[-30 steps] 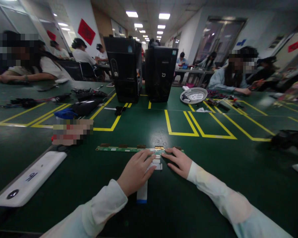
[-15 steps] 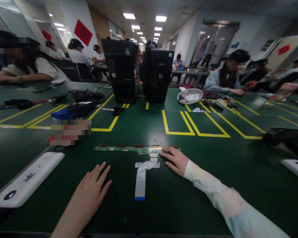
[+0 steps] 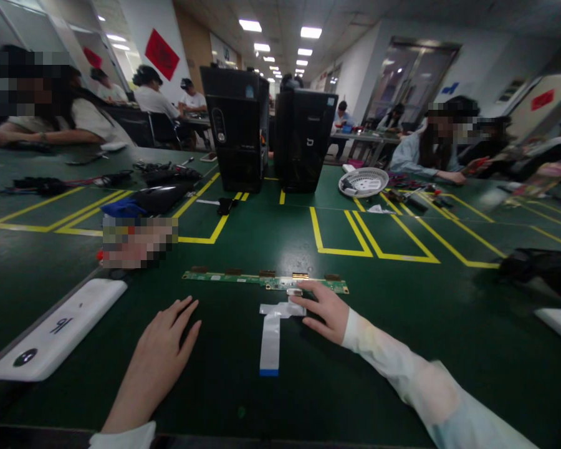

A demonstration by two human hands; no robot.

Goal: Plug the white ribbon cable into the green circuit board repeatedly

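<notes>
Presumably for steadying, the right hand [image 3: 327, 312] seems to rest spread fingertips on the green circuit board [image 3: 273, 284], white ribbon cable [image 3: 270, 343] lying on its near side, while the left hand [image 3: 161, 349], fingers apart and empty, lies before the board's left end.

Work surface: one green table [image 3: 364, 405], marked out in yellow tape [image 3: 343, 252]. Lighting: rectangular ceiling lights [image 3: 311, 33], lit, set in rows that recede toward 12 o'clock. Walls: a white pillar [image 3: 161, 19] at 11 o'clock bears a red diamond-shaped sign [image 3: 161, 54]; a brown panel [image 3: 194, 40] adjoins it. A metal-framed double door [image 3: 409, 78] stands at 1 o'clock. Furniture: dark chair [image 3: 164, 130], 10 o'clock; far table [image 3: 378, 136], 1 o'clock.
</notes>
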